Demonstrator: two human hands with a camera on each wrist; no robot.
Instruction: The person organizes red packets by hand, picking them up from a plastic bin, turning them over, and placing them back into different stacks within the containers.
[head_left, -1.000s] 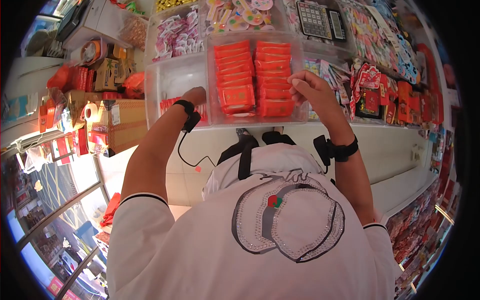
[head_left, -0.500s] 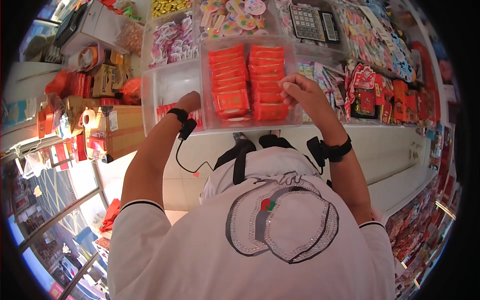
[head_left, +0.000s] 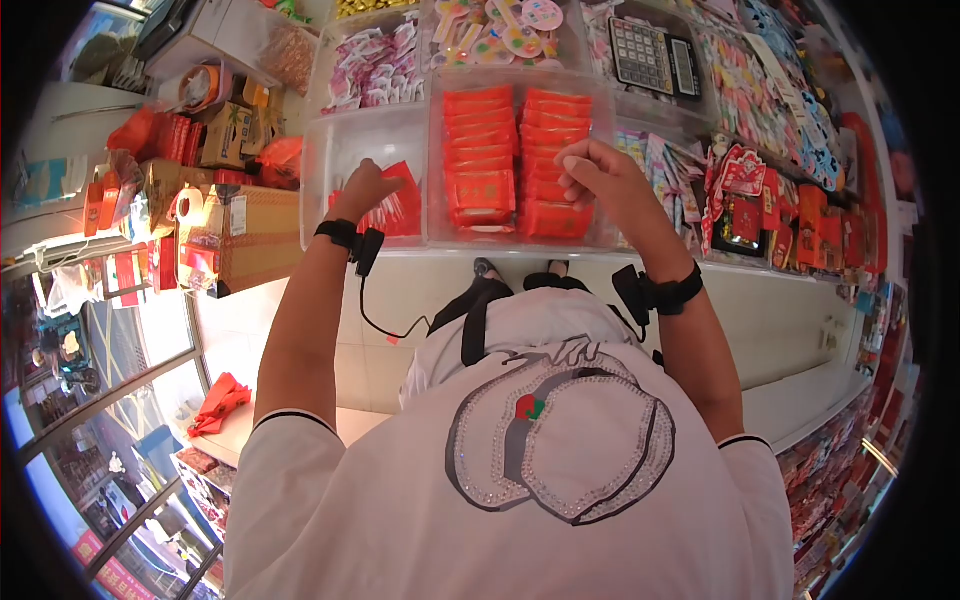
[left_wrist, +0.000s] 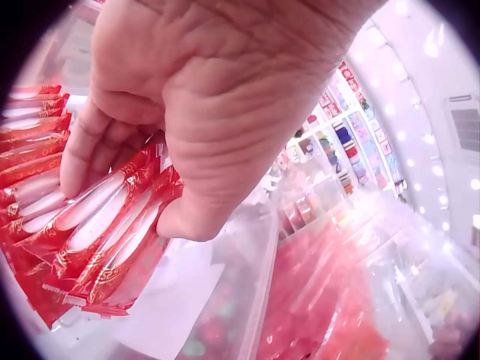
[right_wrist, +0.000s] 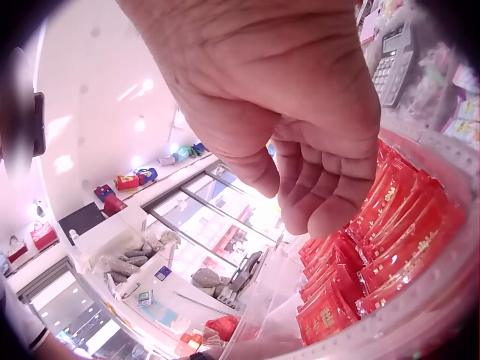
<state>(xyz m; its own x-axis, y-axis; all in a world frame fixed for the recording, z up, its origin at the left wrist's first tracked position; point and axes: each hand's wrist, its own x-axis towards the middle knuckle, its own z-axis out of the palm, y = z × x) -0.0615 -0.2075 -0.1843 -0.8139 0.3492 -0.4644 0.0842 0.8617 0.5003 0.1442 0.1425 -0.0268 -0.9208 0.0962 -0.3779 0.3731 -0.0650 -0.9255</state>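
Note:
My left hand (head_left: 366, 190) is down in the left clear plastic bin (head_left: 345, 140). In the left wrist view, its thumb and fingers grip several shiny red packets (left_wrist: 112, 240) with white contents and gold print. More such packets (left_wrist: 34, 161) stand in a row beside them. Over the right-hand column of flat red packets (head_left: 556, 220) in the middle bin (head_left: 435, 150) hangs my right hand (head_left: 605, 180). Its fingers are loosely curled and hold nothing, as the right wrist view shows. A second column of red packets (head_left: 482, 190) lies to its left.
Behind are bins of purple-white wrapped pieces (head_left: 375, 65) and colourful round-topped items (head_left: 505, 30). A calculator (head_left: 650, 58) lies at the back right. Red decorated goods (head_left: 745, 190) sit further right. A cardboard box (head_left: 250, 235) stands at the left, near a tape roll (head_left: 188, 205).
My left hand has shifted within the left bin, and red packets there are now tilted up and spread beside it. The right hand stays above the right column. The head view has shifted slightly.

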